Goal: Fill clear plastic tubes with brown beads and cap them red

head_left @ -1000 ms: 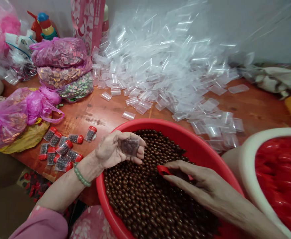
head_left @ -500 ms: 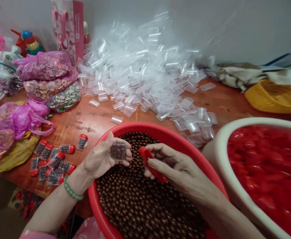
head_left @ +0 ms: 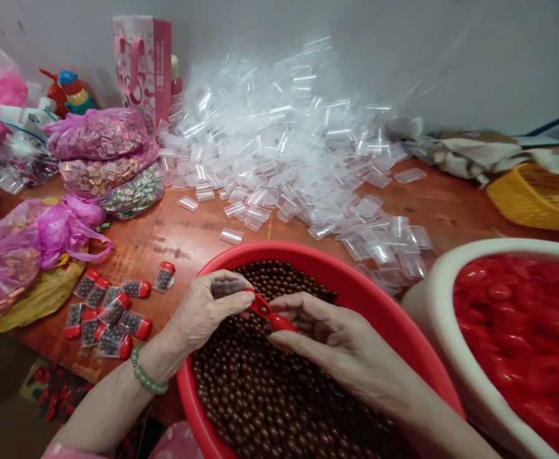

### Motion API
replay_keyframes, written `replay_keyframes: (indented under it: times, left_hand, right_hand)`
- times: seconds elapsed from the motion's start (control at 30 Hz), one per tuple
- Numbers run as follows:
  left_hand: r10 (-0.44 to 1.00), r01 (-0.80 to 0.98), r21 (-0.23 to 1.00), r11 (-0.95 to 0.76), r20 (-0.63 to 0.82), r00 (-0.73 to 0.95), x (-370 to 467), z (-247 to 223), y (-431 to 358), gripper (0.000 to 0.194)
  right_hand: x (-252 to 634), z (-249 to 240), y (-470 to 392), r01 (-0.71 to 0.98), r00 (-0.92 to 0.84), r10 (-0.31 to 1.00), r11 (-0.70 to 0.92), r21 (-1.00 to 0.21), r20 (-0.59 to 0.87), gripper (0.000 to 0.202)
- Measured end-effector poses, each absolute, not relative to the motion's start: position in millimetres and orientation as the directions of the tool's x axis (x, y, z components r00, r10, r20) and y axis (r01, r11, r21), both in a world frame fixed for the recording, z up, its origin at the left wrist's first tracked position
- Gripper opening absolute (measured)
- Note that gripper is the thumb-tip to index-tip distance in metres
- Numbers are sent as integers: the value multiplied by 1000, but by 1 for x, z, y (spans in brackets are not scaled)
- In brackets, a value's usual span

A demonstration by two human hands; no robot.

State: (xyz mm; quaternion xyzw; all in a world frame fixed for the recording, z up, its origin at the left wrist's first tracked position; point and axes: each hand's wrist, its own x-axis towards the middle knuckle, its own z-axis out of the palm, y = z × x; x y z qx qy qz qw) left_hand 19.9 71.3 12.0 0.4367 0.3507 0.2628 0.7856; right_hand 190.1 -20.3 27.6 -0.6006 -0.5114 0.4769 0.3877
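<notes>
Above a red tub (head_left: 387, 306) of shiny brown balls (head_left: 250, 389), my left hand (head_left: 197, 312) is closed around a small clear plastic case (head_left: 226, 287) with dark balls inside. Its thumb presses on one end of a red flip cap (head_left: 260, 305), which sits at the case's mouth; whether it is fully seated I cannot tell. My right hand (head_left: 336, 331) pinches the cap's other end, the open lid, between thumb and fingers. A single brown ball shows in the cap's opening. A green bead bracelet (head_left: 146, 376) circles the left wrist.
Several filled, red-capped cases (head_left: 114, 309) lie left of the tub. Behind it rises a heap of clear empty cases (head_left: 279, 153). A white tub (head_left: 439, 299) of red caps (head_left: 513, 331) stands right, a yellow basket (head_left: 537, 197) behind it. Pink bags (head_left: 100, 134) sit left.
The red cap has moved left from over the balls to the case's mouth. My left hand has turned and closed, its thumb now on the cap. The whole view has shifted slightly.
</notes>
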Motion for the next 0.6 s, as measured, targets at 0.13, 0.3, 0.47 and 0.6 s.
replay_keyframes:
  times: [0.13, 0.3, 0.47, 0.6]
  left_hand:
    - [704, -166, 831, 531, -324, 632, 20, 10, 74, 29]
    - [650, -200, 745, 636, -377, 660, 22, 12, 76, 34]
    - [616, -229, 697, 679, -371, 695, 25, 13, 72, 37]
    - [565, -224, 655, 722, -371, 737, 26, 13, 67, 42]
  right_hand:
    - [196, 20, -21, 569, 2, 986, 136, -811, 167, 11]
    - [192, 12, -22, 748, -50, 831, 399, -531, 554, 32]
    - [185, 9, -23, 668, 26, 838, 390, -633, 544, 49]
    - [181, 3, -21, 578, 83, 811, 435, -691, 579, 59]
